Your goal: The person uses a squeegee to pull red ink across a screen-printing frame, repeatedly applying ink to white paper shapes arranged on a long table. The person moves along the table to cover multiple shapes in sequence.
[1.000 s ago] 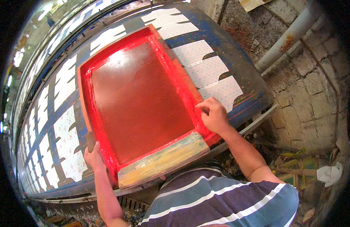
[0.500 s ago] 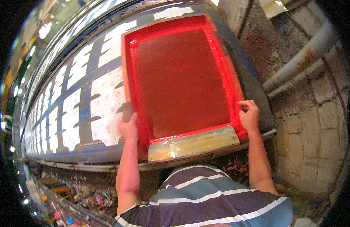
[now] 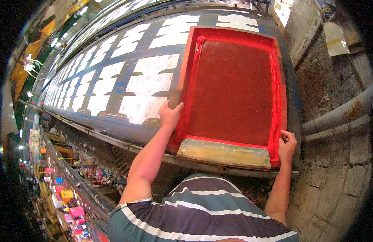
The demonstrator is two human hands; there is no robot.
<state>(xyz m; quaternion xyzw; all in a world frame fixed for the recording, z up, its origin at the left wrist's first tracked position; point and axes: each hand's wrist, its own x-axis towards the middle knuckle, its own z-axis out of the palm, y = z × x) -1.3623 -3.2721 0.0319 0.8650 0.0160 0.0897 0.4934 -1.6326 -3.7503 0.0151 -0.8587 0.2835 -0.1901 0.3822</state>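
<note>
A screen-printing frame [image 3: 235,92] with a dark red mesh lies over the right end of a long table. Wet bright red ink lines its inner edges, with a thick streak near the far left corner. Across the near end runs a smeared yellowish board [image 3: 224,153]. My left hand [image 3: 169,115] is closed on the frame's left side, beside a small dark block [image 3: 175,98] at that rim. At the near right corner, my right hand [image 3: 287,146] curls its fingers on the frame's right edge. What lies under the mesh is hidden.
White cut fabric panels [image 3: 148,86], some with a faint pink print, lie in rows along the blue-stained table [image 3: 134,129]. A rusty pipe [image 3: 339,111] runs along the block wall at right. Colourful containers [image 3: 76,211] crowd the lower left, beside a rail.
The view has turned, and the frame and both hands appear farther right in the picture. More of the fabric panels show left of the frame. Both hands stay on its sides.
</note>
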